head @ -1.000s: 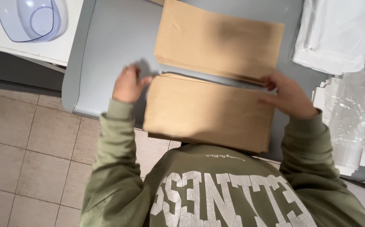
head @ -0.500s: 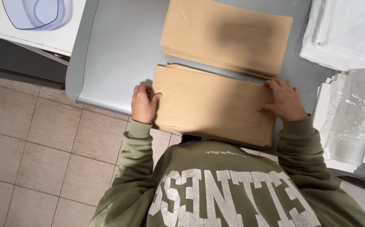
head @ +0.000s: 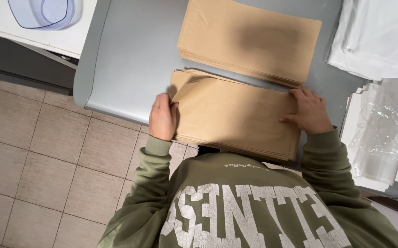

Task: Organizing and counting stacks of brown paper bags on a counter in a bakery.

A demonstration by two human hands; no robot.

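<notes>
Left hand [head: 163, 117] shifted inward, near bag stack [head: 235, 115] squared

beige tiled floor [head: 33, 151], grey table [head: 125, 59]

2 flat tan paper-bag stacks [head: 235, 115] [head: 249, 39] mid-table; clear plastic wrap pkg [head: 382, 133] over white sheets, right edge.

We wear an olive-green sweatshirt [head: 254, 206] with ribbed cuffs at both wrists and large, cracked white block lettering across the chest.
</notes>
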